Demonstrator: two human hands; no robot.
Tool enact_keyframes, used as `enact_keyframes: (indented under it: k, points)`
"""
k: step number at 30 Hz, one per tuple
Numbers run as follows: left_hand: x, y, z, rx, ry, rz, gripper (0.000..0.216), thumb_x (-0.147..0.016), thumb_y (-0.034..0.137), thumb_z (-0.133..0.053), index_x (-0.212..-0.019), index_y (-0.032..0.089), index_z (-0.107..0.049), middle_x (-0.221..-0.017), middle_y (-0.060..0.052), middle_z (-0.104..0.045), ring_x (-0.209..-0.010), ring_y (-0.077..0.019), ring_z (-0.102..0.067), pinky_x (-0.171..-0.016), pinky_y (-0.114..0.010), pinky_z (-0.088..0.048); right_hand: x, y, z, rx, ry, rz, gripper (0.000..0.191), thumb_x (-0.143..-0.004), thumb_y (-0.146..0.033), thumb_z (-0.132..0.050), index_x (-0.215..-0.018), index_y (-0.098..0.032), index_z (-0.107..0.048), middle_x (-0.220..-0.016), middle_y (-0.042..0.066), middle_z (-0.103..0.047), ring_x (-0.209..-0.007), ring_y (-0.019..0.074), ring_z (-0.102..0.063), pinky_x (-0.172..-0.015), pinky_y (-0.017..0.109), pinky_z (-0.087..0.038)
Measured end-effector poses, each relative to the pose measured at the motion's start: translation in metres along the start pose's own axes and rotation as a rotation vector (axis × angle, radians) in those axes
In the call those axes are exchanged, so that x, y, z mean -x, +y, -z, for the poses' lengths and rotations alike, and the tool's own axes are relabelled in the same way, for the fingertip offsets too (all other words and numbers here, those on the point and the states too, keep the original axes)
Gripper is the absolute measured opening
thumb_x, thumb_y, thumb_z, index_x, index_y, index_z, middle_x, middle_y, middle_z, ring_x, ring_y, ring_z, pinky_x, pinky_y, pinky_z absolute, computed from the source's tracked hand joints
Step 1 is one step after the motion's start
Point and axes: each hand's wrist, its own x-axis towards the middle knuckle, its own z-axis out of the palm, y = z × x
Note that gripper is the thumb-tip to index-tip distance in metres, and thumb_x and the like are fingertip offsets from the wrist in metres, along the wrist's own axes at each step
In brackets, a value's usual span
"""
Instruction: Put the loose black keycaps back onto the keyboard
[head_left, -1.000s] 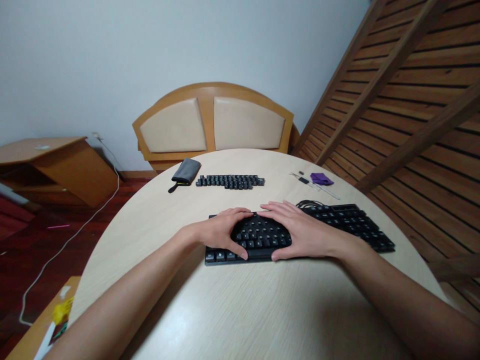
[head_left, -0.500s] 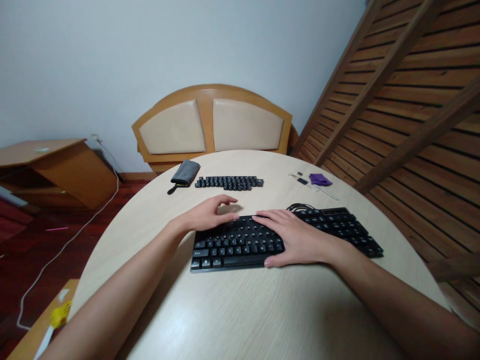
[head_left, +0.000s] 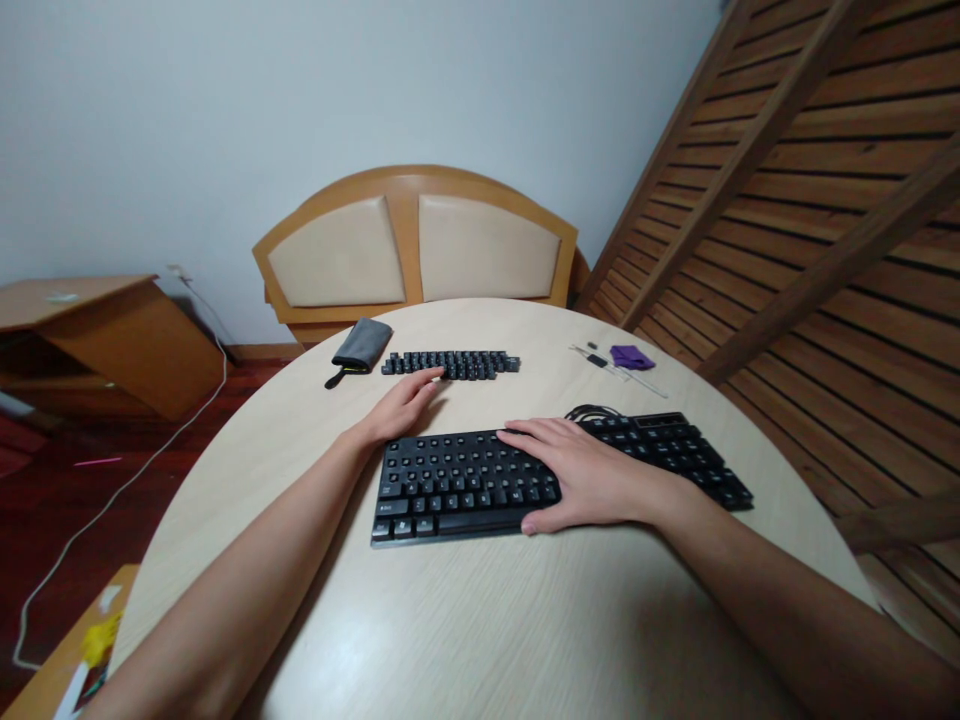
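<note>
A black keyboard (head_left: 465,480) lies across the middle of the round pale wooden table (head_left: 480,610). My right hand (head_left: 581,475) rests flat on its middle keys, fingers stretched out. My left hand (head_left: 401,405) reaches past the keyboard's far left corner, fingers extended and empty, its tips close to a block of loose black keycaps (head_left: 454,364) laid in rows farther back. Whether the fingertips touch the keycaps I cannot tell.
A grey pouch (head_left: 361,345) lies left of the keycaps. A purple cloth (head_left: 631,356) and small tools (head_left: 600,361) sit at the table's far right. A black cable (head_left: 592,411) coils behind the keyboard. A wooden headboard (head_left: 416,250), a cabinet (head_left: 97,340) and a slatted frame (head_left: 810,220) surround the table.
My left hand has lifted off the keyboard and moved forward and left toward the loose keycaps. My right hand has stayed on the keys. The view has shifted slightly.
</note>
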Motion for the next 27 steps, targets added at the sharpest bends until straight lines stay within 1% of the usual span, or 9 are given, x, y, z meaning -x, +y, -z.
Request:
enact_keyframes:
  k: [3,7,13,15,17,21,24,27]
  points:
    - [-0.0012,-0.0056,-0.0022,-0.049,-0.036,-0.01,0.056,-0.102,0.048,-0.034,-0.145,0.016,-0.048,-0.152,-0.011,-0.048,-0.139,-0.0285,-0.043,-0.12,-0.047,-0.029,0.0003,0.0,0.0007,-0.003,-0.004,0.001,0.101,-0.07,-0.075,-0.07,-0.152,-0.025,-0.041,-0.156,0.013,-0.042,-0.14,0.038,-0.039,-0.116,0.055,-0.032]
    - [-0.0025,-0.0092,-0.0039,-0.113,-0.079,-0.027,0.056,-0.101,0.049,-0.034,-0.148,0.02,-0.046,-0.157,-0.008,-0.042,-0.143,-0.0283,-0.035,-0.121,-0.047,-0.025,0.0002,-0.0013,0.0022,0.008,-0.029,-0.017,0.103,-0.07,-0.076,-0.07,-0.153,-0.022,-0.04,-0.156,0.014,-0.041,-0.141,0.0376,-0.038,-0.116,0.053,-0.031]
    - [-0.0041,-0.0102,-0.0037,-0.173,-0.097,-0.065,0.059,-0.102,0.048,-0.032,-0.149,0.015,-0.043,-0.161,-0.013,-0.033,-0.148,-0.0291,-0.028,-0.122,-0.049,-0.018,-0.0007,-0.0043,0.0049,0.005,-0.04,-0.026,0.103,-0.069,-0.076,-0.071,-0.152,-0.022,-0.041,-0.156,0.014,-0.041,-0.142,0.0375,-0.037,-0.117,0.052,-0.03]
    - [-0.0041,-0.0106,-0.0038,-0.182,-0.096,-0.063,0.06,-0.101,0.05,-0.033,-0.149,0.015,-0.042,-0.16,-0.014,-0.034,-0.147,-0.0297,-0.028,-0.122,-0.05,-0.019,-0.0008,-0.0049,0.0055,0.012,-0.048,-0.03,0.104,-0.069,-0.077,-0.069,-0.152,-0.021,-0.041,-0.157,0.014,-0.04,-0.142,0.0374,-0.037,-0.118,0.052,-0.03]
    - [-0.0036,-0.0107,-0.0038,-0.186,-0.091,-0.062,0.06,-0.101,0.05,-0.033,-0.149,0.016,-0.042,-0.158,-0.013,-0.038,-0.146,-0.0295,-0.032,-0.121,-0.05,-0.021,-0.0008,-0.0052,0.0058,0.021,-0.059,-0.036,0.105,-0.069,-0.078,-0.069,-0.152,-0.021,-0.041,-0.157,0.014,-0.04,-0.142,0.0373,-0.037,-0.117,0.052,-0.03]
    - [-0.0018,-0.0097,-0.0034,-0.181,-0.067,-0.073,0.059,-0.101,0.048,-0.033,-0.147,0.013,-0.044,-0.152,-0.016,-0.045,-0.142,-0.0294,-0.038,-0.12,-0.049,-0.026,-0.001,-0.0047,0.0052,0.025,-0.066,-0.039,0.106,-0.069,-0.078,-0.068,-0.153,-0.02,-0.04,-0.157,0.014,-0.04,-0.142,0.0371,-0.037,-0.117,0.051,-0.03]
    - [-0.001,-0.0088,-0.0029,-0.168,-0.053,-0.083,0.057,-0.1,0.046,-0.035,-0.144,0.012,-0.045,-0.15,-0.017,-0.046,-0.138,-0.0292,-0.043,-0.119,-0.047,-0.031,-0.0012,-0.0041,0.0046,0.009,-0.057,-0.038,0.106,-0.068,-0.079,-0.068,-0.153,-0.022,-0.04,-0.157,0.013,-0.039,-0.142,0.0373,-0.036,-0.117,0.051,-0.029]
    - [-0.001,-0.0078,-0.0024,-0.16,-0.047,-0.093,0.055,-0.099,0.044,-0.037,-0.143,0.012,-0.047,-0.149,-0.017,-0.046,-0.137,-0.0298,-0.044,-0.119,-0.047,-0.032,-0.0009,-0.0042,0.0047,-0.008,-0.051,-0.039,0.105,-0.068,-0.078,-0.069,-0.152,-0.022,-0.041,-0.156,0.014,-0.041,-0.141,0.0382,-0.037,-0.117,0.053,-0.03]
